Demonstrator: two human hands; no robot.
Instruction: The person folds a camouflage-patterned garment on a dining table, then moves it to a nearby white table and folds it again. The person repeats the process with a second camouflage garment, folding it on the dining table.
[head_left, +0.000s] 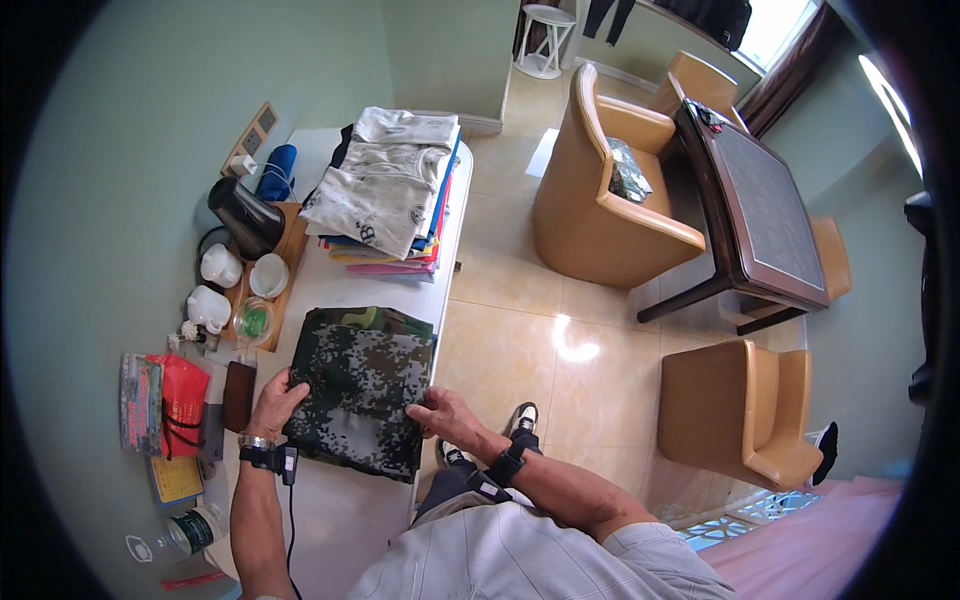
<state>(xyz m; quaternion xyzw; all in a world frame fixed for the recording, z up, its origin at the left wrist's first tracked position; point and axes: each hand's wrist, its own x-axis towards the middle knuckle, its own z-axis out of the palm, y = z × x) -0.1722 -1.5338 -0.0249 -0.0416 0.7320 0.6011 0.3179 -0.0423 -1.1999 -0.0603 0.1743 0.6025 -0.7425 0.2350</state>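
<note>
A folded camouflage garment with a digital pattern (360, 390) lies flat on the white table (322, 517) in front of me. My left hand (281, 405) grips its left edge, thumb on top. At its right edge, by the table's side, my right hand (448, 416) pinches the cloth between thumb and fingers. More camouflage cloth (371, 318) of a different pattern shows at the far edge. Beyond it stands a stack of folded clothes, with light grey printed shirts (375, 202) on top and blue, yellow, red and pink ones below.
Along the wall sit a wooden tray (291, 251) with a dark kettle (246, 217) and white cups (268, 275), a red bag (184, 390), a brown case (239, 396) and a plastic bottle (184, 534). Tan armchairs (585, 217) surround a dark table (776, 202) to the right.
</note>
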